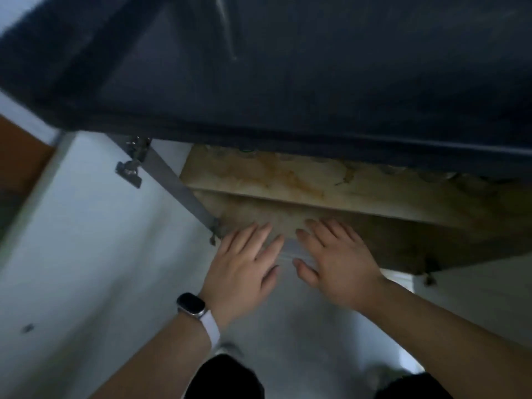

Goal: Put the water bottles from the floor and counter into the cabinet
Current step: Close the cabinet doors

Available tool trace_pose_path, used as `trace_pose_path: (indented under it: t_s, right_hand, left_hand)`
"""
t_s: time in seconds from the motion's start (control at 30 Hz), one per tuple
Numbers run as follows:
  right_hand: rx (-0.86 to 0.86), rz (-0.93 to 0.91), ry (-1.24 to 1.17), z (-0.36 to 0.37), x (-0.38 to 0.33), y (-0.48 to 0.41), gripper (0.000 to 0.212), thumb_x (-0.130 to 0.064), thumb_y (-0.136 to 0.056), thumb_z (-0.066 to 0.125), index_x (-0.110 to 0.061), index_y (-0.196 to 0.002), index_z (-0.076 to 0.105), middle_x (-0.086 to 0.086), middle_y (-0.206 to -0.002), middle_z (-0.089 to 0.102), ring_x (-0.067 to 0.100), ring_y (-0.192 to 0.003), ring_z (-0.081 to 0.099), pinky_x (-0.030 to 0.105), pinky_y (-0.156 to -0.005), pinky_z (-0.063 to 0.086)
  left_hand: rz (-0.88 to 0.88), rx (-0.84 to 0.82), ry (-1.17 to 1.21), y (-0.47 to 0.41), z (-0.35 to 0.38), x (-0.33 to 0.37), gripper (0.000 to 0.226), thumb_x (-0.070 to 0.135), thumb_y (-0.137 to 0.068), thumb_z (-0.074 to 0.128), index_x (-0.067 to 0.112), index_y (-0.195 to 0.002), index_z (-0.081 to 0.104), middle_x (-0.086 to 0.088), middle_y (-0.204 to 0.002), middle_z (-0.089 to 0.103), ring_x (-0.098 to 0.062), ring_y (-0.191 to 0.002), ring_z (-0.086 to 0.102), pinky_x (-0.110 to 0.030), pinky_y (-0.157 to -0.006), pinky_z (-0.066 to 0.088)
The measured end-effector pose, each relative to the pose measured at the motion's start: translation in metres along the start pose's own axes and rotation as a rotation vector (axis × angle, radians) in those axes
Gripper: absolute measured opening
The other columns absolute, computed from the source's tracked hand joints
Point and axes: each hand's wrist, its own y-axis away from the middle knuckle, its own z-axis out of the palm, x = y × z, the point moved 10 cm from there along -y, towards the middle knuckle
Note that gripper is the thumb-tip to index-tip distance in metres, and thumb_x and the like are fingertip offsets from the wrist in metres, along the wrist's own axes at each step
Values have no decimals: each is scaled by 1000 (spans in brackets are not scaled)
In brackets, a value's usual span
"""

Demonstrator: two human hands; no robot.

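I look down into an open cabinet (288,180) under a dark counter (288,67). Its stained beige upper shelf carries blurred round bottle tops (431,175) along the back, mostly hidden by the counter edge. My left hand (244,263), with a watch on the wrist, and my right hand (336,260) are side by side at the front edge of the lower shelf, palms down and fingers spread. A pale translucent streak (288,251) shows between them; I cannot tell what it is. Neither hand grips anything.
The white cabinet door (86,226) stands swung open on the left, its metal hinge (132,165) near the top. A second white door edge (475,283) is at the right. Pale floor (288,326) lies below my arms, with my dark-clothed knees at the bottom.
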Motion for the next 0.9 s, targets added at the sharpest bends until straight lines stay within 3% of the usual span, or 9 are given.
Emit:
trace_pose_path:
  t_s: [0.2,0.37,0.47,0.67,0.9]
  right_hand:
    - [-162,37,34,-70,-16,60,57,-53,-87,42,-12,-121,64,12,-123,62,37,-111,59,47,-93,48]
    - [-190,78,52,-142,-26,81,58,-55,-87,39,-15,-120,65,8,-121,63,32,-109,61,45,-94,49]
    - [-187,130,33,-172,-24,91,60,-55,-86,37,-15,-121,64,7,-118,63,31,-110,59,44,-97,47]
    - [-209,305,84,-204,-8,109,56,-57,-95,34,-21,-135,49,1,-138,47,24,-129,42,38,-112,27]
    - [-210,604,12,-213,15,160,56,-58,-95,38,-22,-136,46,1,-138,48,24,-128,44,40,-105,37]
  left_hand:
    - [-32,-148,66,13,-77,43,49,38,-91,58,16,-135,61,-11,-138,58,-33,-128,54,-51,-102,46]
    - [-6,-191,81,-2,-144,65,50,38,-91,57,17,-136,60,-10,-138,58,-32,-129,52,-50,-106,42]
    - [0,-200,74,-10,-177,58,48,36,-91,61,17,-134,60,-10,-136,58,-32,-125,54,-50,-102,46]
    - [-21,-301,81,-17,-194,28,46,33,-88,67,17,-131,62,-10,-130,61,-32,-123,55,-49,-96,48]
    - [-107,-420,38,0,-205,-22,48,32,-90,66,16,-135,60,-12,-136,59,-36,-124,55,-50,-99,46]
